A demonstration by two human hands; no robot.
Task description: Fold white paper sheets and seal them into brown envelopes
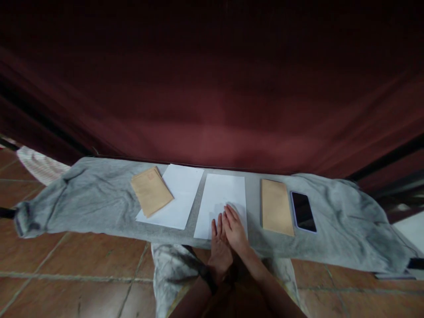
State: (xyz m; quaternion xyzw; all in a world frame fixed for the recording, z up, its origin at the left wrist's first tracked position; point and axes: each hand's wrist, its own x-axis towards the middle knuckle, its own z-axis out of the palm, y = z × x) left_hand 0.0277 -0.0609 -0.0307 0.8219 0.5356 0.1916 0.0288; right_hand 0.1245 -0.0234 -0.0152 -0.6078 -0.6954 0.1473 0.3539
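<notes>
A white sheet of paper point(222, 190) lies flat on the grey cloth in front of me. Over its lower part is my left hand point(220, 249), its palm turned up and its fingers stretched out. My right hand point(234, 229) reaches across beside it, and its extended fingers meet or overlap those of the left. I make out nothing held in either hand. To the left, more white paper point(185, 190) lies partly under several brown envelopes point(150, 191). On the right, a stack of brown envelopes point(276, 206) lies next to a phone point(304, 212) with a dark screen.
The grey cloth point(102, 198) covers a long, narrow bench or table and is wrinkled at both ends. Dark red fabric point(212, 141) rises along its far edge. Below is a tiled floor point(99, 260), and my legs are close to the near edge.
</notes>
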